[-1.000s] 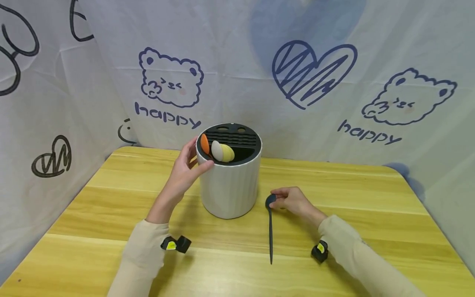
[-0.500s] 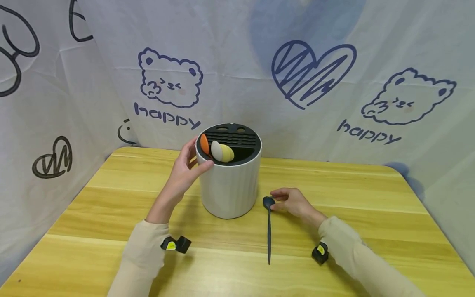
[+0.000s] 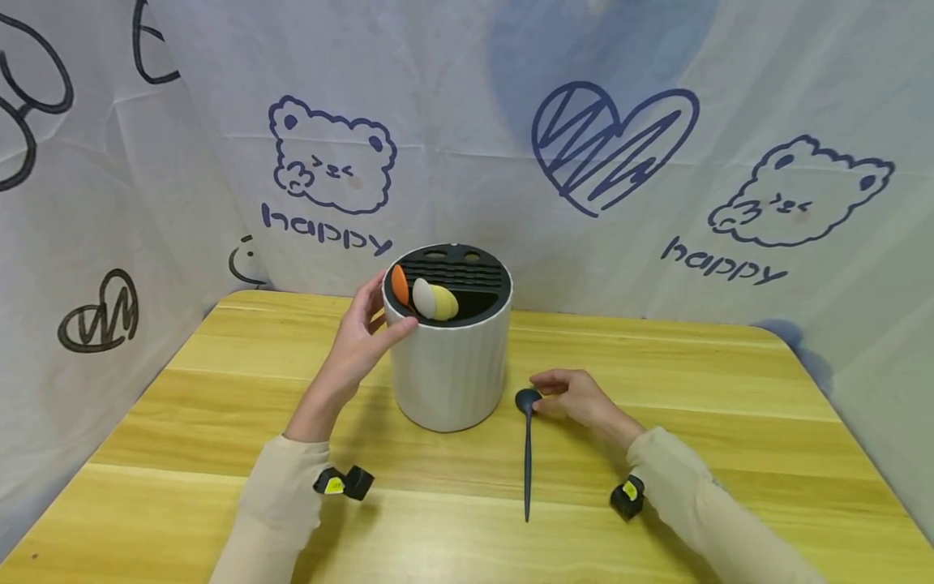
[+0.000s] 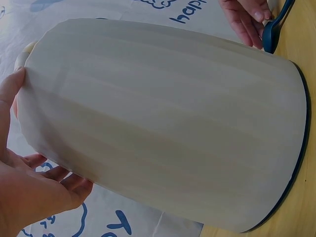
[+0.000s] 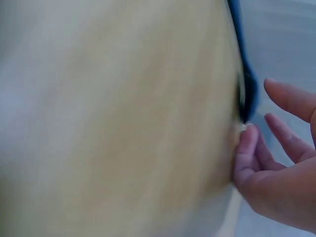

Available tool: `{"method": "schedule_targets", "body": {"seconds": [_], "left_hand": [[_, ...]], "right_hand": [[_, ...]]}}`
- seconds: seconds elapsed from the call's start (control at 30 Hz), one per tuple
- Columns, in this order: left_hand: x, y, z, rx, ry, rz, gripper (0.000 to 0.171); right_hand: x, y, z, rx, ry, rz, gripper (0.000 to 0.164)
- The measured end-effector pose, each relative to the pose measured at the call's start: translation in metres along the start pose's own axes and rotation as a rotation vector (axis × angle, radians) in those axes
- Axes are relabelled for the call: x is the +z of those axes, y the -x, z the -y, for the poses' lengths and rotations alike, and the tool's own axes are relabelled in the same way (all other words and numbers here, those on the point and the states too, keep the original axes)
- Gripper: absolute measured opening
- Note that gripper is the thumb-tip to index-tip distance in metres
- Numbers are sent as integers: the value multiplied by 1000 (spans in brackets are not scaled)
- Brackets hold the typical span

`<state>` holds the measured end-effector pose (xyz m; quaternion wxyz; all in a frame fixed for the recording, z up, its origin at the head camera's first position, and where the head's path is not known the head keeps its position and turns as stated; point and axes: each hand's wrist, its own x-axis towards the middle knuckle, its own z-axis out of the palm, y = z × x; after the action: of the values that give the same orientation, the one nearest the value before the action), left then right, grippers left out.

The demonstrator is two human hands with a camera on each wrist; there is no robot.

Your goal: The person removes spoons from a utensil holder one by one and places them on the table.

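Observation:
A white ribbed utensil holder point(image 3: 448, 373) with a black slotted top stands upright on the table. My left hand point(image 3: 357, 332) grips its upper left side, thumb at the front rim and fingers round the side, as the left wrist view point(image 4: 39, 192) also shows. An orange spoon point(image 3: 400, 285), a pale grey one point(image 3: 423, 298) and a yellow one point(image 3: 444, 302) poke out of its front opening. Right of the holder lies a dark blue spoon point(image 3: 528, 462), handle toward me. My right hand point(image 3: 576, 396) is at its bowl point(image 5: 251, 94), fingers parted and not closed round it.
The yellow wood-grain table point(image 3: 700, 470) reaches back to a white cloth point(image 3: 467, 122) printed with bears and hearts, which also hangs at the left. Small black devices sit at my left cuff point(image 3: 344, 483) and right cuff point(image 3: 627, 496).
The dark blue spoon has slid slightly left on the table, its handle turning a little. My right hand stays by its bowl. My left hand keeps hold of the utensil holder.

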<state>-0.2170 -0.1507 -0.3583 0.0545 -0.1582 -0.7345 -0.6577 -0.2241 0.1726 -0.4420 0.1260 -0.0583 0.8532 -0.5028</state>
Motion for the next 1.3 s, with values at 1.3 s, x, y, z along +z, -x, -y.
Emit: {"method": "schedule_targets", "body": {"seconds": [1.3], "left_hand": [[1,0,2,20,8,-8,80]], "right_hand": [[-37,46,120,-311,-34,-73,34]]}}
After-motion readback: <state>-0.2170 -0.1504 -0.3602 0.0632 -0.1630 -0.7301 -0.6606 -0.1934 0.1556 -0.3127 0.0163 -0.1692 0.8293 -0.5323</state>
